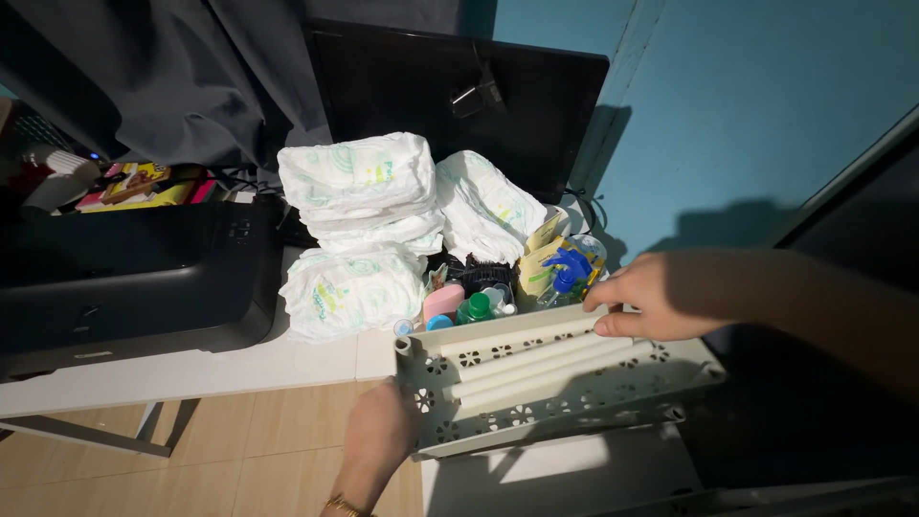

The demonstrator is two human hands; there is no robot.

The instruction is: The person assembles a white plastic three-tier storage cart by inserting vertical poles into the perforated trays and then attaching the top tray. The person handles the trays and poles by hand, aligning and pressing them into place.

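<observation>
While both hands are gripping it, the pale perforated plastic tray (536, 383) is hanging tilted at the edge of the white table (191, 369), its near side lower than its far side and partly out over the tiled floor (239, 440).

Holdings:
- Left hand (378, 436): coming up from below, curled against the tray's near left corner; fingers are hidden behind the wall, so how tightly it is closing cannot be told.
- Right hand (651, 297): reaching in from the right, fingers folded over the far rim, thumb on top, pinching the edge.
- Loose white tubes (536, 359): lying lengthwise inside the tray, unsecured.

Adjoining items:
- Folded diapers (359, 230), stacked just behind the tray.
- Small bottles: a green-capped one (476, 308), a blue spray bottle (567, 273), a pink container (443, 300), crowding the far rim.
- Black printer (124, 278), left, apart from the tray.
- Dark monitor (450, 96), behind.

Risks, as judged:
- The tubes are likely rolling toward the low side; further tilt could spill them onto the floor.
- The far rim is nearly touching the bottles; a push backward could topple them.
- The right hand's edge pinch looks shallow; a slip would be dropping that end.
</observation>
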